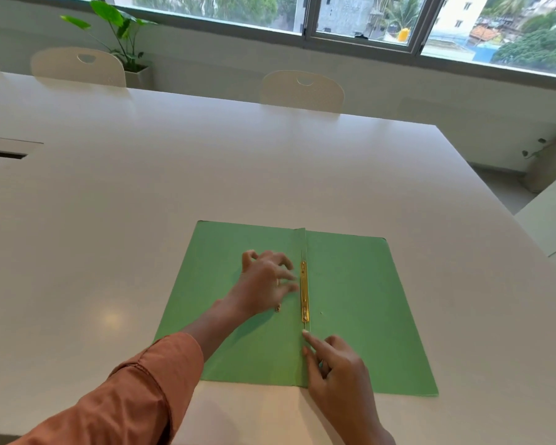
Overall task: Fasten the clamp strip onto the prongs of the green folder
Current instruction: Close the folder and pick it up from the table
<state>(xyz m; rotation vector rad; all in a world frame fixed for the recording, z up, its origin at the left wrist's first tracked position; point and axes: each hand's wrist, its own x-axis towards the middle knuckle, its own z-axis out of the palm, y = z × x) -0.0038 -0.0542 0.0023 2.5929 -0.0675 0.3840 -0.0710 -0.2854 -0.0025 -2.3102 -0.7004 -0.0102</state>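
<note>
The green folder [350, 284] lies open and flat on the white table [206, 171]. A gold metal clamp strip [304, 292] runs along its centre fold. My left hand [265, 284] rests on the left flap, fingers spread, with the fingertips touching the strip's left edge. My right hand [337, 364] is below the strip, with its index finger pointing along the fold and its tip pressing just under the strip's near end. The prongs are hard to make out under the strip. A small gold piece [277, 308] lies by my left wrist.
White chairs [302, 89] stand along the table's far side under a window. A potted plant [122, 43] stands at the back left. A cable slot [4, 152] is cut into the table at the left. The table's right edge runs diagonally past the folder.
</note>
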